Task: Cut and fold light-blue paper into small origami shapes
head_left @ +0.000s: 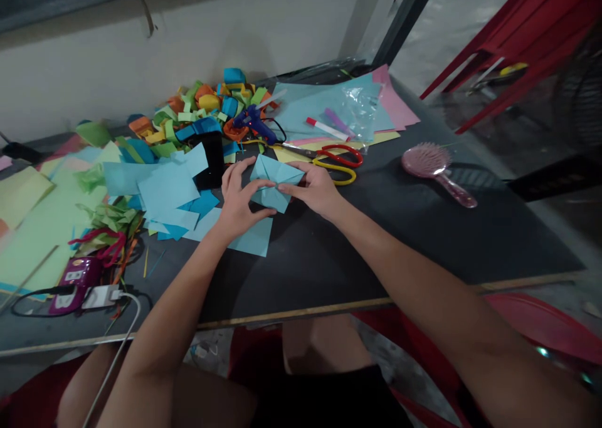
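A light blue folded paper (277,172) with crease lines and flaps meeting at its centre is held just over the dark table. My left hand (242,196) grips its left side, index finger reaching to the middle and thumb at the lower edge. From the right, my right hand (315,190) pinches the paper, thumb near the centre and fingers behind, partly hidden. Below my left hand lies a flat blue sheet (254,237). Cut blue paper pieces (169,187) are heaped to the left. Scissors (329,158) with red and yellow handles rest behind my right hand.
Folded coloured paper pieces (188,111) pile up along the wall. A blue glue gun (254,122) lies beside them. Blue and pink sheets (301,105) sit at the back with a marker (328,129). A pink hairbrush (433,165) is at right, a purple power strip (78,284) at left.
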{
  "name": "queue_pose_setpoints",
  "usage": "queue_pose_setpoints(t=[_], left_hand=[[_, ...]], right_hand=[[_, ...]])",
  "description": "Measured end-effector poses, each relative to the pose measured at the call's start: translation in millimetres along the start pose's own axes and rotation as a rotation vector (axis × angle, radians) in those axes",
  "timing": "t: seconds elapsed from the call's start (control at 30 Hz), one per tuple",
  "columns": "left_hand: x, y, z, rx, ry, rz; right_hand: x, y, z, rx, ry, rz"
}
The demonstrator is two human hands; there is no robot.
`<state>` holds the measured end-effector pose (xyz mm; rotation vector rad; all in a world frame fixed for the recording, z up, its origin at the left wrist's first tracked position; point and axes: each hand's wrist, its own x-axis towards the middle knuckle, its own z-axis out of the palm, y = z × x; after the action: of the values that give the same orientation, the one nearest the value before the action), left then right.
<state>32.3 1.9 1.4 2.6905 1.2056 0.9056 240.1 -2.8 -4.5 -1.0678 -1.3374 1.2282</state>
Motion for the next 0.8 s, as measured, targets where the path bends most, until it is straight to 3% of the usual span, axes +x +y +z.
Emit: queue_pose_setpoints(t=[0.4, 0.6, 0.8], left_hand=[[2, 1, -1.9, -0.11, 0.114, -0.01], [0, -3, 0.2, -0.308, 0.069, -0.113], [-1, -9, 7.8, -0.593, 0.01, -0.33]], right_hand=[[2, 6, 1, 0.04, -0.004, 0.006], [-1, 2, 2, 0.011, -0.041, 0.001], [-3, -2, 3, 0.08, -0.076, 0.007]])
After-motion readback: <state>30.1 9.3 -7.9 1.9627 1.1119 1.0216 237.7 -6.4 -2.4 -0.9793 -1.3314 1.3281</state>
